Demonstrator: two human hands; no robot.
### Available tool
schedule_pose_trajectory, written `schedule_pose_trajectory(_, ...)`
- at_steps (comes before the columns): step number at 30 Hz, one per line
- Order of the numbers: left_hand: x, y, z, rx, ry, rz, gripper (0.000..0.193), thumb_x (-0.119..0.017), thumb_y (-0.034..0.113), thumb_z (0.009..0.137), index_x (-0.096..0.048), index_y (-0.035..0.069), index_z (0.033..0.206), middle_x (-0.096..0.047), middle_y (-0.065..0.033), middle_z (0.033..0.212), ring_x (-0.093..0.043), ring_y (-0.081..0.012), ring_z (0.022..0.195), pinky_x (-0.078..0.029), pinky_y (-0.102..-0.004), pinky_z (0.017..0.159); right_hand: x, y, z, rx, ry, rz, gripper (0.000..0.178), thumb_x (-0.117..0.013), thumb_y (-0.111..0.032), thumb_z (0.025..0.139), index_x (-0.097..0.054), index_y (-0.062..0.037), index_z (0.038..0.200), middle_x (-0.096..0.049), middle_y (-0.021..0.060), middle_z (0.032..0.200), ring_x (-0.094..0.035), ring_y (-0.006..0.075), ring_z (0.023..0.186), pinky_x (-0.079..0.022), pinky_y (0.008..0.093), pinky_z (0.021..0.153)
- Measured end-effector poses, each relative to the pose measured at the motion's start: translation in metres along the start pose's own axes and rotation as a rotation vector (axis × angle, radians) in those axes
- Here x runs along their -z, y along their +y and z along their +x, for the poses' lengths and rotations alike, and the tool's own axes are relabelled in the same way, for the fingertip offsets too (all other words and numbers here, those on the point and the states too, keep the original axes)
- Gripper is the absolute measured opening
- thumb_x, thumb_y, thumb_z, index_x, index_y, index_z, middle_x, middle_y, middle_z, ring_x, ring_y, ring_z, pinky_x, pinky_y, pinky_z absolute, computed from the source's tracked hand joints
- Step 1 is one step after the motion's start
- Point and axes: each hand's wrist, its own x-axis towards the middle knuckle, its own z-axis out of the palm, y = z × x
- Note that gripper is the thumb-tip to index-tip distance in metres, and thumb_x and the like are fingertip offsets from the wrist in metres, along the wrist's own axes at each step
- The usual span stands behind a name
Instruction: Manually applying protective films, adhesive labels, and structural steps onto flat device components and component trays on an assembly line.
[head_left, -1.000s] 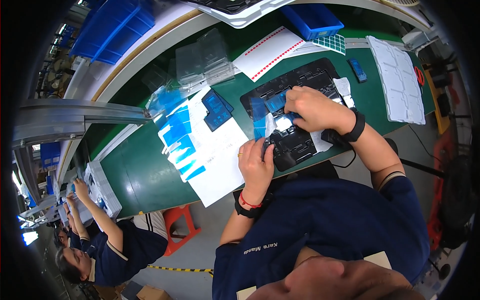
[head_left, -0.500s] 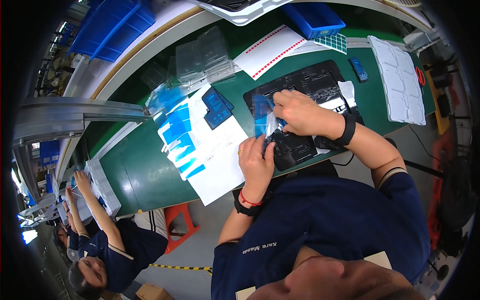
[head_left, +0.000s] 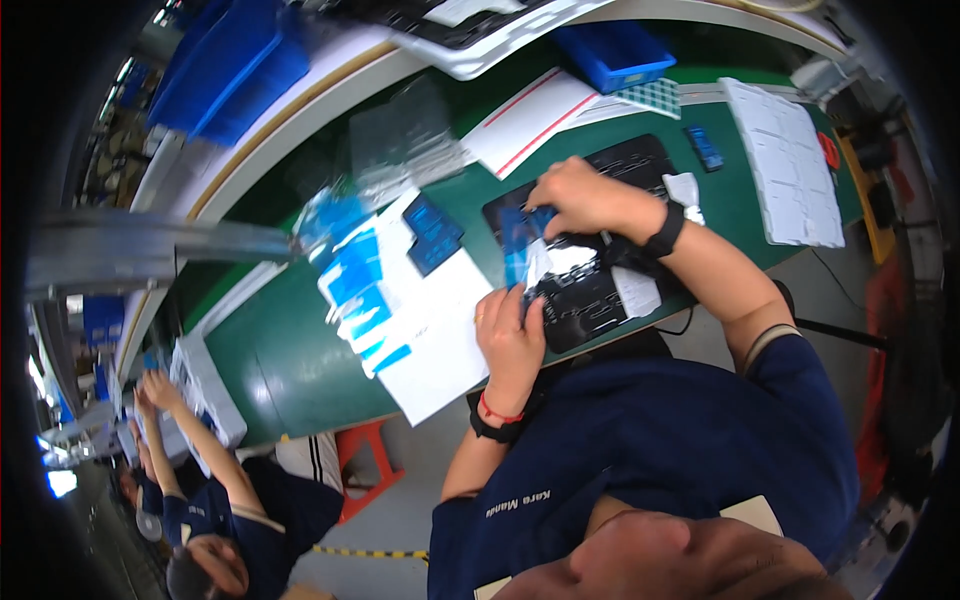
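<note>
A strip of see-through blue film (head_left: 514, 250) stands over the left part of a black moulded tray (head_left: 640, 160). My left hand (head_left: 510, 335) is closed at the film's near end, thumb against the fingers. At its far end my right hand (head_left: 590, 200) is bent over, fingertips pinched on the film; motion blur softens the grip. Shiny clear plastic (head_left: 570, 258) lies between my hands on the tray. Beside it is a white slip (head_left: 637, 292), and a crumpled white piece (head_left: 683, 195) rests at the tray's right edge.
Left of the tray, white paper (head_left: 445, 330) bears blue film strips (head_left: 358, 285) and dark blue battery-like pieces (head_left: 432, 235). Clear plastic trays (head_left: 405, 140) are stacked behind. A blue bin (head_left: 615, 55), small blue device (head_left: 704, 148) and white tray (head_left: 785, 165) stand farther right. A co-worker (head_left: 235, 510) sits at left.
My right hand has shifted up and left along the film, uncovering more shiny plastic and the white slip. My left hand stays at the near end. The whole view has shifted slightly.
</note>
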Motion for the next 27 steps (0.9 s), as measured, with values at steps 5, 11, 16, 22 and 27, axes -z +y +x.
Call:
schedule_pose_trajectory(5, 0.003, -0.002, -0.004, -0.014, -0.006, 0.109, 0.027, -0.072, 0.009, 0.073, -0.065, -0.004, 0.095, -0.061, -0.0185, 0.089, -0.056, -0.0352, 0.087, -0.044, -0.0417, 0.080, 0.000, -0.028, 0.005, -0.128, -0.086, -0.119, 0.035, -0.081, -0.022, 0.059, -0.066, -0.0063, 0.087, -0.055, 0.0078, 0.093, -0.051, 0.0260, 0.098, -0.037, 0.0368, 0.081)
schedule_pose_trajectory(11, 0.002, -0.002, -0.004, -0.018, -0.020, 0.116, 0.026, -0.072, 0.008, 0.074, -0.065, -0.005, 0.094, -0.062, -0.0184, 0.091, -0.056, -0.0345, 0.088, -0.044, -0.0415, 0.081, -0.001, -0.030, -0.001, -0.146, -0.091, -0.024, 0.038, -0.080, -0.019, 0.060, -0.064, -0.0046, 0.091, -0.067, 0.0104, 0.078, -0.062, 0.0295, 0.084, -0.039, 0.0388, 0.084)
schedule_pose_trajectory(16, 0.002, -0.001, -0.003, -0.017, -0.038, 0.129, 0.026, -0.072, 0.009, 0.074, -0.065, -0.005, 0.095, -0.062, -0.0186, 0.091, -0.056, -0.0346, 0.090, -0.044, -0.0418, 0.082, 0.027, -0.007, -0.021, -0.092, 0.158, 0.376, 0.026, -0.080, -0.012, 0.062, -0.064, -0.0033, 0.082, -0.067, 0.0115, 0.078, -0.065, 0.0306, 0.073, -0.050, 0.0341, 0.064)
schedule_pose_trajectory(22, 0.002, -0.003, -0.005, -0.019, -0.019, 0.132, 0.027, -0.073, 0.010, 0.074, -0.065, -0.005, 0.095, -0.063, -0.0181, 0.090, -0.056, -0.0343, 0.089, -0.044, -0.0415, 0.081, 0.099, 0.095, -0.067, -0.689, 0.424, 0.450, 0.027, -0.081, -0.013, 0.066, -0.064, -0.0009, 0.084, -0.061, 0.0041, 0.071, -0.056, 0.0126, 0.070, -0.046, 0.0275, 0.063)
schedule_pose_trajectory(27, 0.002, -0.002, -0.005, -0.023, -0.014, 0.146, 0.027, -0.073, 0.010, 0.073, -0.066, -0.003, 0.095, -0.063, -0.0176, 0.089, -0.056, -0.0338, 0.088, -0.044, -0.0411, 0.081, 0.074, 0.164, -0.068, -0.857, 0.385, 0.302, 0.032, -0.084, -0.017, 0.061, -0.066, 0.0005, 0.081, -0.064, 0.0093, 0.075, -0.059, 0.0185, 0.071, -0.047, 0.0300, 0.066)
